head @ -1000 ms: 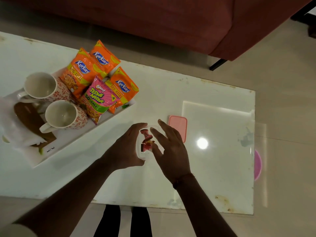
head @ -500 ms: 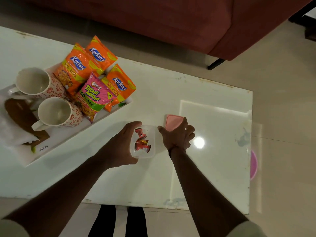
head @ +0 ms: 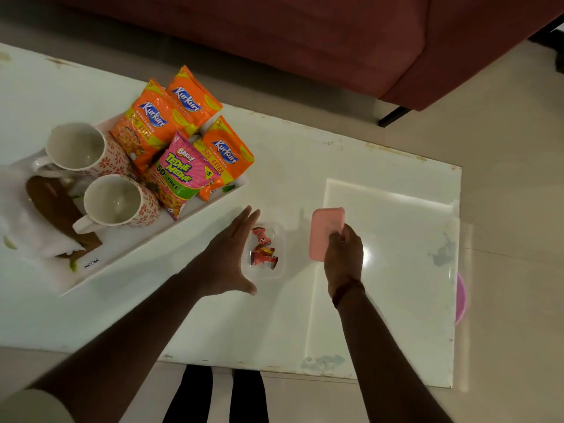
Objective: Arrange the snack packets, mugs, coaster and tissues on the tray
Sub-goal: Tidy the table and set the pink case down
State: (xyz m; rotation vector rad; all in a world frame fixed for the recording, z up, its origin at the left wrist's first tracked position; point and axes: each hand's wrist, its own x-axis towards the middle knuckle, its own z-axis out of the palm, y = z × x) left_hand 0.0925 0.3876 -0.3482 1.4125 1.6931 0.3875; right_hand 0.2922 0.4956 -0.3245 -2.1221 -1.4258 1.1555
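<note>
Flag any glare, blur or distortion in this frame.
Head view: dim, warm light; a glare spot on the table beside the right hand gripping the lid; print on the packets is sharp, left hand slightly soft; table edges barely bowed.

The tissues [head: 21, 233] run off the left edge, covering part of the coaster [head: 50, 200].
</note>
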